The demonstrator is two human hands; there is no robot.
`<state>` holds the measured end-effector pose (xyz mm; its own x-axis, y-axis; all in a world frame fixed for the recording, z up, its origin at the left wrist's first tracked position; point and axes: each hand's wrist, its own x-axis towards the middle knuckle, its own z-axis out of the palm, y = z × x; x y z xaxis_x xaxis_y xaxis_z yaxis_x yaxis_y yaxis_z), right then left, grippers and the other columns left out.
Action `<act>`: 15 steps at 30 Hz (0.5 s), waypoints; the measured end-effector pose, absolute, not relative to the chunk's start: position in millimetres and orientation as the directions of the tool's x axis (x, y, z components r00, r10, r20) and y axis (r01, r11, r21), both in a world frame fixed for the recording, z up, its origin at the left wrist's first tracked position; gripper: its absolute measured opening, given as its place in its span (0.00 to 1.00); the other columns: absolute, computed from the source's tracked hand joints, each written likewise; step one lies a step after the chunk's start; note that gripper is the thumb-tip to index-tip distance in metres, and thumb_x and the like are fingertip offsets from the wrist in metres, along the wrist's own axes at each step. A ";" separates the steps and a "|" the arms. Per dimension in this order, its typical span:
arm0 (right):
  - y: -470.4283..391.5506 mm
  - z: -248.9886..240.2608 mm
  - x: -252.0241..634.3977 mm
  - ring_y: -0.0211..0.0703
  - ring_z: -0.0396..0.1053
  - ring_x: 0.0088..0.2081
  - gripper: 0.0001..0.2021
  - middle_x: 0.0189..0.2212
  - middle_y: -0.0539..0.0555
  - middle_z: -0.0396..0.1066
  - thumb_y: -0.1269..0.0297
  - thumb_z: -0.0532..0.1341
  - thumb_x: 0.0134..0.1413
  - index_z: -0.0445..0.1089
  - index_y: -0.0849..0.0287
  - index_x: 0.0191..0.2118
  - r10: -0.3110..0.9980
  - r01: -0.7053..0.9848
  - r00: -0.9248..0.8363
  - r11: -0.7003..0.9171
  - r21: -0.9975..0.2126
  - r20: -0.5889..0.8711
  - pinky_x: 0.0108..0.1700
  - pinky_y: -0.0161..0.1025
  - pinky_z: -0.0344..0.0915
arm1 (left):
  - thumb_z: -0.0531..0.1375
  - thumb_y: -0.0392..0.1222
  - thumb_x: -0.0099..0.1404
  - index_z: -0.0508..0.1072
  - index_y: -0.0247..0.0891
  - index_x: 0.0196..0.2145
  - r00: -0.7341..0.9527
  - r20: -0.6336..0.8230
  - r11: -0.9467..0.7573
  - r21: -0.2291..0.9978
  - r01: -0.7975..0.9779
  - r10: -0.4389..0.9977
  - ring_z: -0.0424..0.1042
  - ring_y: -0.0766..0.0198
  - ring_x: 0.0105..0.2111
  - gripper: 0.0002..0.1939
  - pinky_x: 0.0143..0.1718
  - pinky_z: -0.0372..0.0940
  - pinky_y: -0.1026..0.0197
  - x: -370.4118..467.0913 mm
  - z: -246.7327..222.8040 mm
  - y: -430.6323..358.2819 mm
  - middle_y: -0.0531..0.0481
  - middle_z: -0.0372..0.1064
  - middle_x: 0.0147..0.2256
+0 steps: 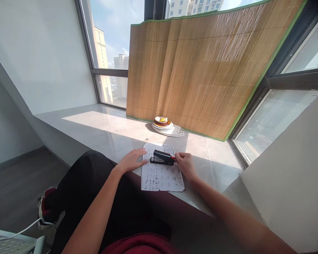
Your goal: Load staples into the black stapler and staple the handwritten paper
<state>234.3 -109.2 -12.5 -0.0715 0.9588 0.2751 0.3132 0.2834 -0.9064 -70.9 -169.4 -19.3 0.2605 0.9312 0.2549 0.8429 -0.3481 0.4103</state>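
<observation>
Stapler (162, 157): black, elongated, glossy; on the paper (163, 178), long axis left to right, red-marked end right. Brand unreadable. Paper: white, ragged-edged, rows of dark handwriting, too small to read. Right hand (184, 164): fingers curled, pinching stapler's right end. Left hand (132, 160): partly open, fingertips at paper's left edge, holding nothing. Far: stacked round plates (162, 124); slatted, green-edged blind (196, 70).

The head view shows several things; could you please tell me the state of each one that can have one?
Stapler: arms apart at one end.
Paper: flat, written on.
Left hand: open, fingers spread.
Right hand: closed on the stapler's end.
Plates: stacked.
Bamboo blind: unrolled, upright.
Windowsill: partly sunlit.
</observation>
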 end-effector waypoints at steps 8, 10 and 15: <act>-110.1 -13.0 235.0 0.36 0.52 0.22 0.21 0.16 0.46 0.53 0.54 0.57 0.57 0.59 0.56 0.16 0.941 0.347 -0.070 0.334 -0.876 0.331 0.28 0.37 0.49 | 0.58 0.64 0.72 0.72 0.43 0.66 0.264 0.252 -0.350 0.407 0.844 0.931 0.59 0.45 0.71 0.33 0.72 0.53 0.44 -72.2 -22.0 -168.1 0.43 0.62 0.69; -106.0 -12.6 234.0 0.39 0.59 0.26 0.23 0.20 0.49 0.62 0.49 0.58 0.60 0.67 0.58 0.19 0.901 0.350 -0.087 0.427 -0.834 0.425 0.30 0.37 0.55 | 0.59 0.64 0.72 0.72 0.44 0.66 0.259 0.256 -0.348 0.421 0.837 0.932 0.59 0.45 0.71 0.33 0.73 0.51 0.43 -72.0 -22.5 -167.9 0.43 0.62 0.69; -98.1 -13.2 226.8 0.50 0.74 0.43 0.20 0.44 0.58 0.79 0.48 0.67 0.58 0.79 0.56 0.50 0.777 0.352 -0.382 0.623 -0.699 0.500 0.41 0.41 0.69 | 0.61 0.64 0.71 0.74 0.45 0.64 0.237 0.275 -0.345 0.470 0.812 0.932 0.60 0.44 0.70 0.31 0.73 0.51 0.44 -70.4 -22.7 -167.7 0.42 0.64 0.69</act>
<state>226.8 -98.1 -13.2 -0.3817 0.7771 0.5004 0.3519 0.6228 -0.6987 -70.4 -167.7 -22.7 0.2367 0.9318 0.2751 0.8123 -0.3451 0.4702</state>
